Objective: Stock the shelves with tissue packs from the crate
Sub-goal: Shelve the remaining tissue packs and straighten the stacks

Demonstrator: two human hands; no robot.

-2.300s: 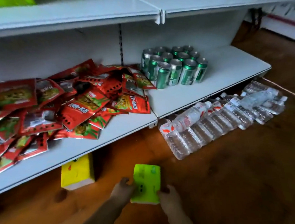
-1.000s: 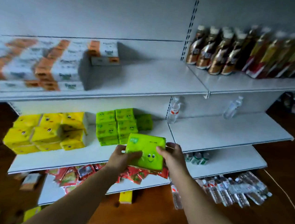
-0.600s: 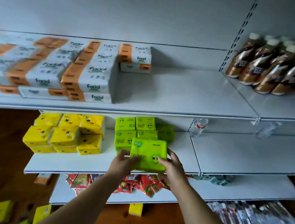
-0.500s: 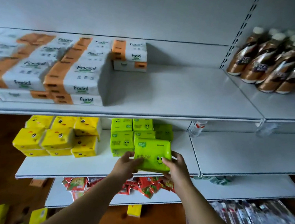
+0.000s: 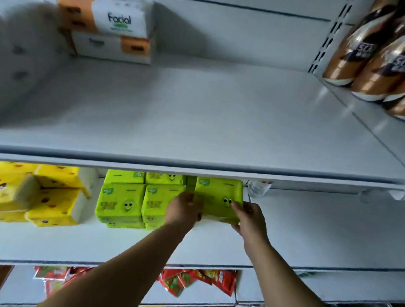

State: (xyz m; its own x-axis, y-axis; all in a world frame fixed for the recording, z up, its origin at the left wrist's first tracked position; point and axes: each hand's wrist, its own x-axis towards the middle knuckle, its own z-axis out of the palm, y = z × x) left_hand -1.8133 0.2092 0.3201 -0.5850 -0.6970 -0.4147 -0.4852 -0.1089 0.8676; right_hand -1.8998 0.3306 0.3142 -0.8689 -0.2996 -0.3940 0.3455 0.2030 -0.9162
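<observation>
Between the two hands sat the green tissue pack (image 5: 217, 198), face toward the person, its long axis apparently running hand to hand across the middle shelf (image 5: 311, 236). Left hand (image 5: 185, 210) was clamped on the pack's left edge and right hand (image 5: 247, 218) on its lower right corner, fingers curled round it on both sides. Both were equally near, neither leading. Whether the pack's base touched the board could not be told; it was at or just above it. Just left of the left hand stood the green stack (image 5: 123, 202), so close that the left knuckles lay against its front. Further left of that hand were the yellow packs (image 5: 33, 199). Beyond the fingertips, the pack's top ran close under the front lip of the upper shelf (image 5: 195, 171), so there looked to be little headroom. Just past the right hand, at the back, stood a small water bottle (image 5: 257, 188), blurred. Right of the right hand the board lay bare, with open room that way. Judged: seating the pack called for a push away from the hands and slightly left, flush to the stack. The left fingers would need to slip out first or be pinched. Below the wrists lay red snack packets (image 5: 197, 280). No crate was in view.
</observation>
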